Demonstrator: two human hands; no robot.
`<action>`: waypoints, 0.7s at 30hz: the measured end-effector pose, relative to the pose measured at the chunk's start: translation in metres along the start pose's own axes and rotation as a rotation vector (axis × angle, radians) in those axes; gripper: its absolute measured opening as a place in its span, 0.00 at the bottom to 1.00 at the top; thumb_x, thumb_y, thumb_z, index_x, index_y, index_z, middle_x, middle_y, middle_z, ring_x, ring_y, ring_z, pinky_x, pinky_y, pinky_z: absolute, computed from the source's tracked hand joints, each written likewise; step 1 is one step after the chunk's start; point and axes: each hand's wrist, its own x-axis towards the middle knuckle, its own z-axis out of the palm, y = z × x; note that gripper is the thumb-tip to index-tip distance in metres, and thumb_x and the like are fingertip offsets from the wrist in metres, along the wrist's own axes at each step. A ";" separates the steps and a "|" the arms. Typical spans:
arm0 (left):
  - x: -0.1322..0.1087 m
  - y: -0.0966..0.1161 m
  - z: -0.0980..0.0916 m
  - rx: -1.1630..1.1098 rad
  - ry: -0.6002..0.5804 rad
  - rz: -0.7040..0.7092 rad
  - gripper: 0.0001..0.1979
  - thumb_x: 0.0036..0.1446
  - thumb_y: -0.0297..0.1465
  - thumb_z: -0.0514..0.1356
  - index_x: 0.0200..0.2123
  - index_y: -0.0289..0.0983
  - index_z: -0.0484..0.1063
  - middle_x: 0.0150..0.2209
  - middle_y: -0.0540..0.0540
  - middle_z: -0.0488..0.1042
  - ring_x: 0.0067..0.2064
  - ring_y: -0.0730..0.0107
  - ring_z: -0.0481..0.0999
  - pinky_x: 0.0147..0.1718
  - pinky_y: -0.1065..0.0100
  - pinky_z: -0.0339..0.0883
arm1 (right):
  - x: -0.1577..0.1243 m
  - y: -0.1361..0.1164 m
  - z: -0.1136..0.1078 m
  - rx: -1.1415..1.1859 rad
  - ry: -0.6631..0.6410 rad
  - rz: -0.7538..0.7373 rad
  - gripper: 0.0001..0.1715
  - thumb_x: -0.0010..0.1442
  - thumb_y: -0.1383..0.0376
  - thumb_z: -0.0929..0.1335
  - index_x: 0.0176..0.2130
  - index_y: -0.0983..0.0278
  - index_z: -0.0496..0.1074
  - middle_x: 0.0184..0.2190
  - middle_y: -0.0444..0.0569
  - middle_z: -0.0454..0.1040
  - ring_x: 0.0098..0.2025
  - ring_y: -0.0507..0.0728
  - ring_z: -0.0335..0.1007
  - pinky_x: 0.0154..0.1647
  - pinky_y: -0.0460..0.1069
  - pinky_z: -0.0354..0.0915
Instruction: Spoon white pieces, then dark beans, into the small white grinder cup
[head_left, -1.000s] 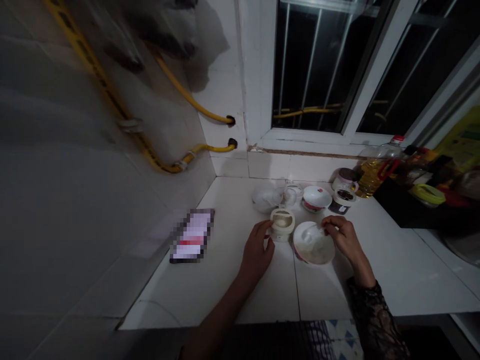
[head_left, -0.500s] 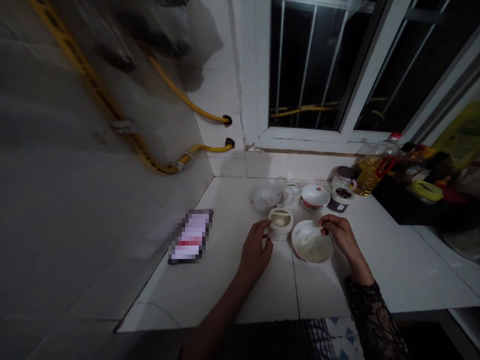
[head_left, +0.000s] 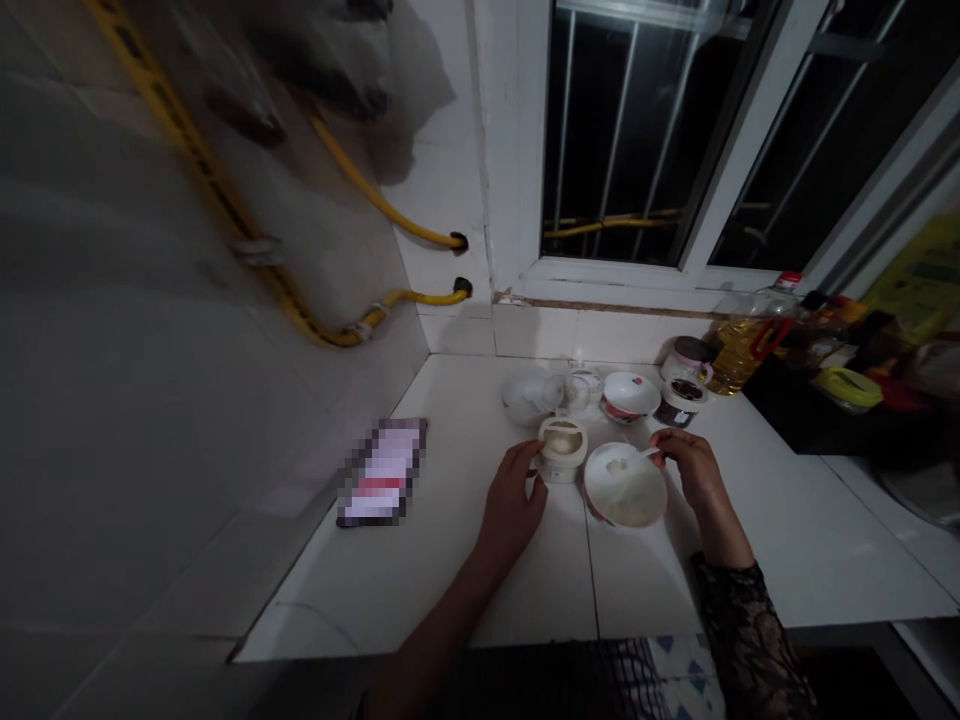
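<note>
Presently, right hand: the right hand (head_left: 688, 472) pinches the white spoon (head_left: 636, 459) by its handle between thumb and fingers, right of centre in the lower half of the frame.
Left hand: half open, the left hand (head_left: 514, 500) touches the left side of the cream jar (head_left: 562, 474), a fingertip at its rim.
Change since a second ago: the right hand sits farther to the right against the bowl (head_left: 598, 472), close to its rim, and more of the handle shows; the left hand keeps its place at the jar.
Spoon direction: its head points left and slightly down the frame, its long axis running gently up to the right.
Bowl: upright on the counter (head_left: 551, 590), just right of the jar, with something pale and cloudy inside; the spoon's head is over it, and whether they touch I cannot tell.
</note>
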 end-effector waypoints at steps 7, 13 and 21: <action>0.000 -0.001 0.002 -0.011 0.001 -0.014 0.26 0.50 0.20 0.52 0.52 0.40 0.67 0.50 0.43 0.70 0.49 0.65 0.73 0.43 0.63 0.76 | 0.005 0.002 0.021 0.049 0.040 -0.085 0.08 0.43 0.59 0.69 0.24 0.62 0.74 0.16 0.44 0.71 0.21 0.55 0.64 0.28 0.50 0.62; 0.001 0.000 -0.001 -0.013 -0.020 0.002 0.26 0.50 0.20 0.52 0.53 0.40 0.67 0.51 0.42 0.70 0.50 0.64 0.73 0.44 0.63 0.76 | -0.007 -0.002 0.049 -0.257 0.053 -0.514 0.09 0.59 0.60 0.66 0.34 0.60 0.74 0.26 0.47 0.77 0.32 0.58 0.71 0.38 0.54 0.65; 0.001 0.001 0.000 -0.015 -0.022 -0.013 0.25 0.51 0.20 0.52 0.53 0.40 0.67 0.51 0.42 0.70 0.51 0.64 0.73 0.44 0.62 0.76 | -0.018 -0.004 0.044 -0.697 -0.043 -1.113 0.17 0.61 0.74 0.60 0.43 0.59 0.73 0.34 0.48 0.79 0.36 0.58 0.72 0.48 0.59 0.61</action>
